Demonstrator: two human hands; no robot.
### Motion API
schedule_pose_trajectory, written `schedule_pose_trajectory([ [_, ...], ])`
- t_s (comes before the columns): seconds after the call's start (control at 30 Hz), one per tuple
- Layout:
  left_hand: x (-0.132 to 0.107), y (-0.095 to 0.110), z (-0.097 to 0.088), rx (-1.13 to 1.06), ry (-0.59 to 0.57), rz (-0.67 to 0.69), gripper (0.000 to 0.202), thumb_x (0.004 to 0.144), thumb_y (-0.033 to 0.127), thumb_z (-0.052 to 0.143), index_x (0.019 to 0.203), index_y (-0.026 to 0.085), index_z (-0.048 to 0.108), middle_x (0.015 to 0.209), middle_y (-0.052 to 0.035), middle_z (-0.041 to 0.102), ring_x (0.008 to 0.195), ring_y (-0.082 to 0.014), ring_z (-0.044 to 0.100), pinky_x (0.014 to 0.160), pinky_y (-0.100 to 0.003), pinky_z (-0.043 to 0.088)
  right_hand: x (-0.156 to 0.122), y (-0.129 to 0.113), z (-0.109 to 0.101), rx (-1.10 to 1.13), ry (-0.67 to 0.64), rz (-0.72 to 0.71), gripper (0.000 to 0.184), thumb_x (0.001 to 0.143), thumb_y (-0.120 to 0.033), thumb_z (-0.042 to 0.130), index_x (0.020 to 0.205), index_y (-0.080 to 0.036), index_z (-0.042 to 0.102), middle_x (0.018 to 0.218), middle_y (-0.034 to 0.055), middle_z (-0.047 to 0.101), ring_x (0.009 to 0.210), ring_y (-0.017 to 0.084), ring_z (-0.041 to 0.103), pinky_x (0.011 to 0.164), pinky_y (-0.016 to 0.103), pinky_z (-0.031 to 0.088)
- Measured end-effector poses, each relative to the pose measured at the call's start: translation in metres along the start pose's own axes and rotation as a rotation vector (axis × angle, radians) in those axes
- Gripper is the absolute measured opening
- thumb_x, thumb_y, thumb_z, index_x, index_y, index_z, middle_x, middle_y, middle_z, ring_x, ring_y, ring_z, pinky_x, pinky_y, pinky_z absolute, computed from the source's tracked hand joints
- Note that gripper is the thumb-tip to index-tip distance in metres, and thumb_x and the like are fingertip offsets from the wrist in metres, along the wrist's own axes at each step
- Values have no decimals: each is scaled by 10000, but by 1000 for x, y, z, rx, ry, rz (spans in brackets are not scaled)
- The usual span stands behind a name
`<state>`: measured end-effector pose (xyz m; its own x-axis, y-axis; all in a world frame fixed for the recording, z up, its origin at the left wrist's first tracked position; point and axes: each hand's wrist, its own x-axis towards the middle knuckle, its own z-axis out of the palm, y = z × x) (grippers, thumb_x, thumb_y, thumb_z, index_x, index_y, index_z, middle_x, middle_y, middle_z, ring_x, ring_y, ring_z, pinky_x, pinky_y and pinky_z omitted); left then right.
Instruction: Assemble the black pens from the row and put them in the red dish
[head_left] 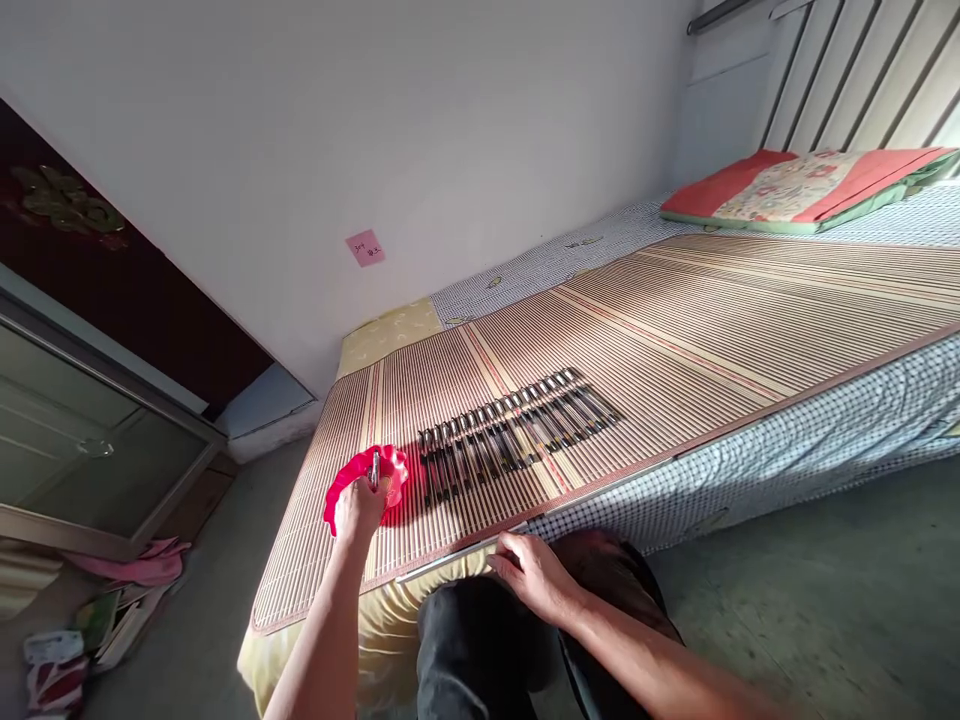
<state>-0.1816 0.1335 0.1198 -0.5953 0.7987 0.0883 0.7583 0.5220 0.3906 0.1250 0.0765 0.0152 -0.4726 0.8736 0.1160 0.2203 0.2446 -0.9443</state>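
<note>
My left hand (358, 508) is over a red dish with a wavy rim (399, 468), near the left end of the mat. Its fingers are closed on a small shiny silver-and-dark pen part (376, 467), mostly hidden by the hand. To the right of the dish, several pens (517, 432) with dark parts and shiny clips lie side by side in a slanting row on the striped mat (442, 375). My right hand (536, 572) rests by the bed's front edge above my knee, fingers loosely bent and apart, with nothing visible in it.
A folded red, green and floral quilt (802, 190) lies at the far right of the bed. On the white wall is a pink note (365, 248). A glass-paned door (90, 440) stands at left, with pink cloth (142, 563) and books (124, 625) on the floor.
</note>
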Motion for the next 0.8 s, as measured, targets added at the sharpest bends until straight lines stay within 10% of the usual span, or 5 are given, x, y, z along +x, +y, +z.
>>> schedule_pose_trajectory([
  [0.4,-197,19,35,-1117,-383,77,495,786,650,774,760,197,576,601,18,577,537,-106,458,541,-216,397,-2,-7,-12,377,3,70,439,971,-582,533,770,-206,637,698,26,674,536,143,535,535,270,386],
  [0.8,-256,44,55,-826,-431,209,275,866,459,710,898,187,700,632,25,545,611,-158,497,607,-267,408,-33,-32,-15,551,80,174,540,777,-718,754,688,-196,652,617,5,626,522,127,489,542,287,397],
])
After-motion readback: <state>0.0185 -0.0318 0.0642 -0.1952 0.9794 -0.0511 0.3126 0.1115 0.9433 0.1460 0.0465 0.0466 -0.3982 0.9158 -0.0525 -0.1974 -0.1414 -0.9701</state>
